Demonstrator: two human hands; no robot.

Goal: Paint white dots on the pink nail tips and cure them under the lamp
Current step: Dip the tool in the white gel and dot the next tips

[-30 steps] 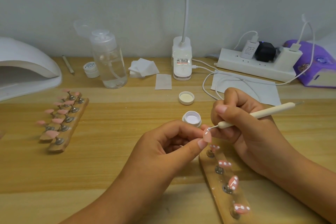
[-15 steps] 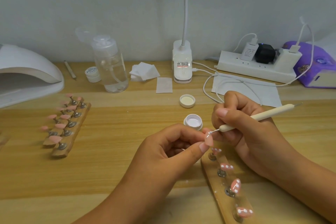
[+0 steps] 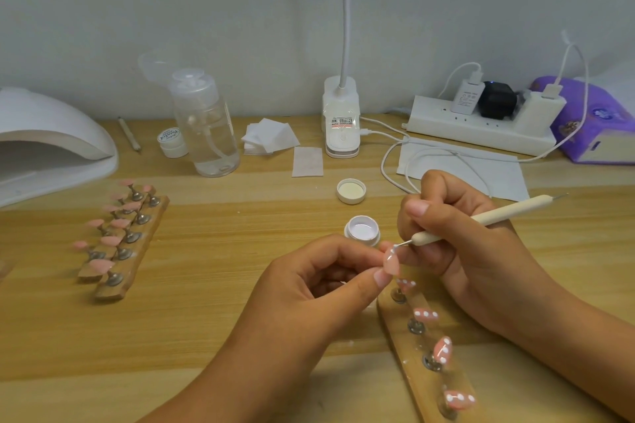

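Pinching part-hidden nail tip (image 3: 391, 263): left hand (image 3: 309, 288)

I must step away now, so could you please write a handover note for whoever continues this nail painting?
Left hand pinches a pink nail tip. Right hand grips the cream dotting pen, metal point at that tip. Open white paint pot behind.
Done: four dotted tips on the near wooden strip.
To do: this tip, plain pink tips on the far-left strips, curing under the white dome lamp.

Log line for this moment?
phase: dotting | left hand: pinches pink nail tip | right hand: holds dotting tool, point at nail tip | cure: pending
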